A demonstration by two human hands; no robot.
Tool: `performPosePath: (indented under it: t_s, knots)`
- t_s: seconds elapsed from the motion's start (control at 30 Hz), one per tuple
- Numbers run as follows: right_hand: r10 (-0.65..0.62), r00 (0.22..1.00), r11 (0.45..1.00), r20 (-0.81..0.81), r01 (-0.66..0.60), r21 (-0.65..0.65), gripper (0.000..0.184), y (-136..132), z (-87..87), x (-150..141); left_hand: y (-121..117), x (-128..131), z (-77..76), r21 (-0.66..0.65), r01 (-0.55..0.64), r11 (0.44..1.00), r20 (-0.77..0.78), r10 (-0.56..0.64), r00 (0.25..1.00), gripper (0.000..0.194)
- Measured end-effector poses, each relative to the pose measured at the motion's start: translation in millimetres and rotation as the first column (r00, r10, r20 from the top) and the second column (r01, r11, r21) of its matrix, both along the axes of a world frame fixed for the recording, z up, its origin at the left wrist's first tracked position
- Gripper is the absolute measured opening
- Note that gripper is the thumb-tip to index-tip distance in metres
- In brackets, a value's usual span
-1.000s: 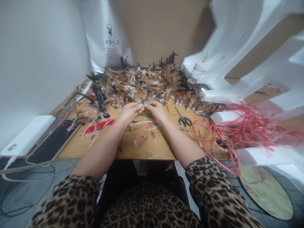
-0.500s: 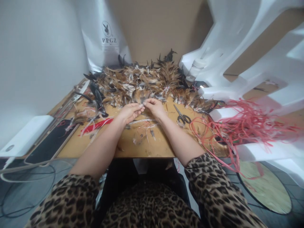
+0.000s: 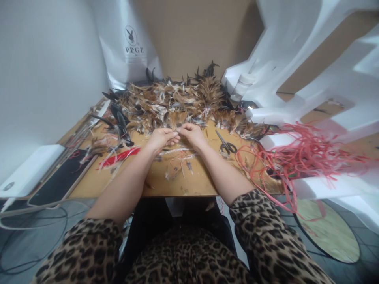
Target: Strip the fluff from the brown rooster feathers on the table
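My left hand (image 3: 162,140) and my right hand (image 3: 192,136) meet over the middle of the table, their fingertips pinched close together. A small bunch of brown feathers (image 3: 177,118) fans out just beyond the fingertips, its base between them. Both hands are closed on that base, which the fingers mostly hide. Behind lies a wide heap of brown and black feathers (image 3: 166,96). Scissors with dark handles (image 3: 226,146) rest to the right of my right hand. Red strips (image 3: 118,157) lie left of my left hand, and white strips (image 3: 179,153) are below the hands.
At the right edge, a tangle of pink-red plastic strands (image 3: 310,154) spills over white foam pieces. A phone (image 3: 60,177) and a white power bank (image 3: 31,169) with a cable occupy the left. A clear jar (image 3: 242,86) and a silver bag (image 3: 133,55) stand behind.
My hands stay together in nearly the same place, with slight finger movement at the pinch. The feather fan beyond them appears more upright. The whole view has shifted slightly.
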State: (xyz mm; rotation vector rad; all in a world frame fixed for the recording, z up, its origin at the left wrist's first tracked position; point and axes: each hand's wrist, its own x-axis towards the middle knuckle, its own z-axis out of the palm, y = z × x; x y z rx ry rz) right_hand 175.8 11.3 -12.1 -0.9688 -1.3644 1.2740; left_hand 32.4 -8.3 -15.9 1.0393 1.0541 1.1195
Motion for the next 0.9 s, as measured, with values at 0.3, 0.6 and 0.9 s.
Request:
performPosePath:
  t_s: [0.3, 0.6, 0.9]
  knots:
    - [-0.518, 0.672, 0.847, 0.529, 0.319, 0.424, 0.021, 45, -4.5, 77, -1, -2, 10.1, -0.065, -0.093, 0.994, 0.062, 0.097, 0.993, 0.013]
    - [-0.409, 0.224, 0.908, 0.885, 0.194, 0.37, 0.027, 46, -6.0, 81, 0, -3, 9.2, -0.091, -0.077, 0.993, 0.157, 0.091, 0.983, 0.01]
    - [-0.344, 0.801, 0.936, 0.49, 0.332, 0.115, 0.013, 36, 13.0, 77, 2, -2, 9.8, -0.135, -0.072, 0.988, 0.204, 0.099, 0.974, 0.009]
